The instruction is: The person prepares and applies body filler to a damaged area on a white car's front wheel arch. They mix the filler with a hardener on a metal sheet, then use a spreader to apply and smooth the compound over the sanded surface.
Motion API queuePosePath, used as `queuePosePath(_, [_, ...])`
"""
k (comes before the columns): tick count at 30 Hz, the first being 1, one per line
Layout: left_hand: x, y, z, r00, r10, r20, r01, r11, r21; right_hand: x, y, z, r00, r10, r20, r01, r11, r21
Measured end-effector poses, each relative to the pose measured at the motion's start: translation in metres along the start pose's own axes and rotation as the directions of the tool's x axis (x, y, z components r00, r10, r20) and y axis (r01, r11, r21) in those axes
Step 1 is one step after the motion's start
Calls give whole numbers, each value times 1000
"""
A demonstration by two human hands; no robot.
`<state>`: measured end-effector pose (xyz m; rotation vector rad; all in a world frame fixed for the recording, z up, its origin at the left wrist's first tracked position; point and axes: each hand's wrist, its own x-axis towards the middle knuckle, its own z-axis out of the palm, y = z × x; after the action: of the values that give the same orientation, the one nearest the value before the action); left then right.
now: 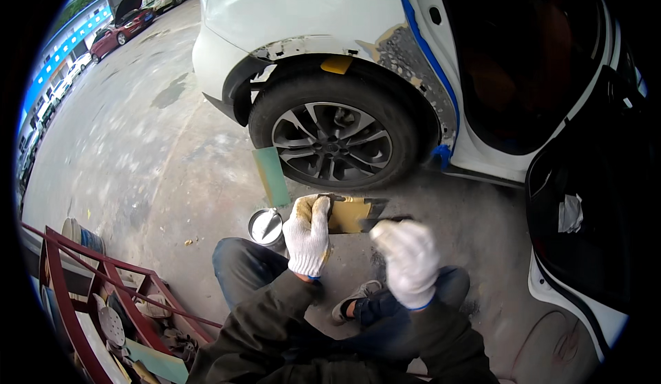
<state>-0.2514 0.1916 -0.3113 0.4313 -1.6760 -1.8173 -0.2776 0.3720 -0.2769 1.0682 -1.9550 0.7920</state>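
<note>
Tan-smeared board (350, 215) clamped in left grip (308, 236); right grip (407, 258) blurred, cannot tell hold; stained grey floor (148, 170), white car (296, 8).

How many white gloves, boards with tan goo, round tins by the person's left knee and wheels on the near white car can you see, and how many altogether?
White gloves: 2, the left glove and the right glove
Tan-smeared board: 1
Round tin: 1
Alloy wheel: 1
Total: 5
</note>
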Motion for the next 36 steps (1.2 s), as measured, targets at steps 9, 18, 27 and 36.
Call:
queuePosePath(9, [-4,-1,8,975,-152,161,175,974,-142,3,44,-19,712,421,562,-690,272,671])
queuePosePath(18, [-5,3,15,995,-100,-10,97,984,-152,-3,7,2,996,0,91,14,988,-152])
queuePosePath(27, [-18,2,19,999,-33,24,35,995,-94,0,3,5,996,61,69,-61,998,3])
queuePosePath(36, [-18,5,22,999,13,-35,-11,999,43,-7,10,5,996,58,65,-59,998,9])
